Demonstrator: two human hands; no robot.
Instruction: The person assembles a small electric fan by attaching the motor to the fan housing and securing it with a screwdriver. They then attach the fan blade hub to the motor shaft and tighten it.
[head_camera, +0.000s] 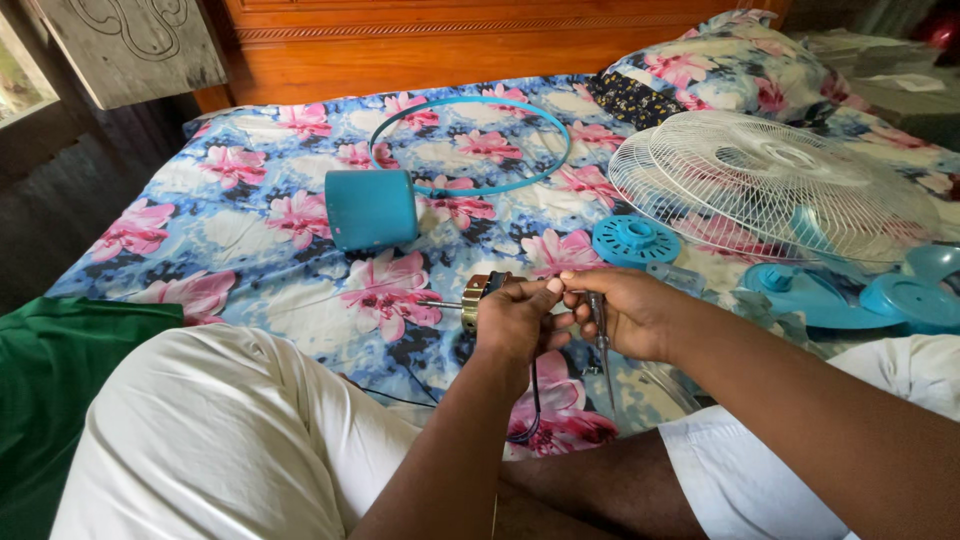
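My left hand (515, 322) grips a small metal fan motor (478, 292) with a thin shaft poking out to the left, held above the flowered bedsheet (250, 230). A black wire (534, 400) hangs down from it. My right hand (632, 312) is right beside the left, fingertips touching the motor's top, and it also holds a screwdriver (601, 335) whose shaft points down. Both hands hover over my crossed legs in white shorts.
Fan parts lie on the bed: a blue cylindrical motor cover (371, 208), a blue ring (470, 145), white wire grilles (770, 180), a blue round nut plate (635, 241), blue blades (850, 295). A flowered pillow (720, 65) and wooden headboard (450, 40) are behind. Green cloth (60, 400) lies at left.
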